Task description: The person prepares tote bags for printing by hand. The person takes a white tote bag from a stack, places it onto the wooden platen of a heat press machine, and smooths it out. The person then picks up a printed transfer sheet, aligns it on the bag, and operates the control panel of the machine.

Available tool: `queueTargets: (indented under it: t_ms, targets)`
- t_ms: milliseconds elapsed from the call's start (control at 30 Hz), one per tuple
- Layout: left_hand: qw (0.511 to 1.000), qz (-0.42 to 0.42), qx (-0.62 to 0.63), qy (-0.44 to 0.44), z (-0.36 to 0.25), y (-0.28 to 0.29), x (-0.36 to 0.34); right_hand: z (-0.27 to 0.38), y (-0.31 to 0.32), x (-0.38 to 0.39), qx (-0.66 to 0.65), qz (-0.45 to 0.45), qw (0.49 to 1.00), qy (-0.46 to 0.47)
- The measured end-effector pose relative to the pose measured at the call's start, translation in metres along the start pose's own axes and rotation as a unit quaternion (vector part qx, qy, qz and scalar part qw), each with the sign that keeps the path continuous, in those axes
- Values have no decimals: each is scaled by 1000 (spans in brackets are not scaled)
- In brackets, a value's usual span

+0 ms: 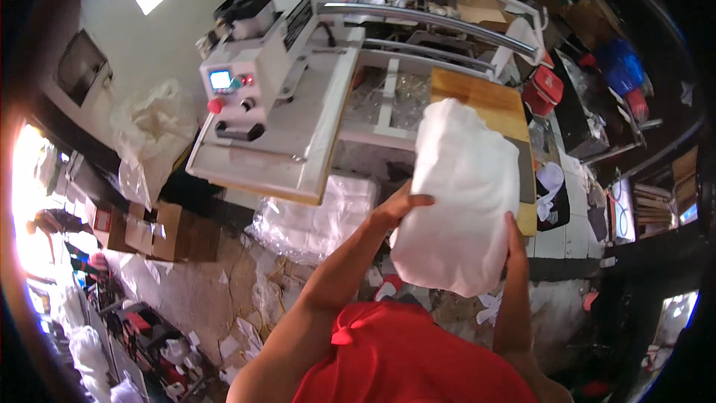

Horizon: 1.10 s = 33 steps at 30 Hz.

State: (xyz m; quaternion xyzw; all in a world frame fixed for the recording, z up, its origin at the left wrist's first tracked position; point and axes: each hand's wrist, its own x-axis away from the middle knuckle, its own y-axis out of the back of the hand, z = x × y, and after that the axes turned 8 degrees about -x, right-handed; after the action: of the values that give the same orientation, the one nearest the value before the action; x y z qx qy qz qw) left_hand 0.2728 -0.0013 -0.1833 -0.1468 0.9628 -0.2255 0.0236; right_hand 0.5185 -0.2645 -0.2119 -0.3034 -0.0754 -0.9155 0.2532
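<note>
Workshop floor (195, 287) is strewn with scraps, and beyond it a white machine (253, 60) stands left of a wooden board (471, 89). Soft white bundle (464, 201) sits between the two hands, in front of the red-clad torso, overlapping the board in view (contact with it: cannot tell); left hand (401, 207) grips its left edge, thumb on top, and right hand (514, 245) holds the right edge, its underside grip hidden. Handling note: even pressure, both edges supported, should limit sagging and creasing.
</note>
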Motion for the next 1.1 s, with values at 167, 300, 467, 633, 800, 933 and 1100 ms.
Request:
queueTargets:
  t_ms: [167, 300, 467, 633, 800, 933, 1100]
  targets:
    - [999, 33, 1, 13, -40, -11, 61, -26, 33, 39, -53, 51, 996, -57]
    - [997, -2, -64, -33, -15, 15, 159, -71, 9, 125, 65, 42, 997, 12]
    - [963, -70, 209, 152, 36, 46, 289, -80, -72, 204, 259, 51, 954, 141]
    - [910, -149, 333, 195, 72, 62, 368, -101, -151, 225, 264, 125, 953, 83]
    - [878, -245, 328, 247, 72, 78, 421, -161, -173, 201, 285, 157, 944, 55]
    - [838, -392, 286, 251, 89, 104, 509, -194, -254, 192, 265, 284, 921, 19]
    - [836, -476, 238, 135, 104, 117, 590, -237, -375, 171, 335, 427, 840, 22]
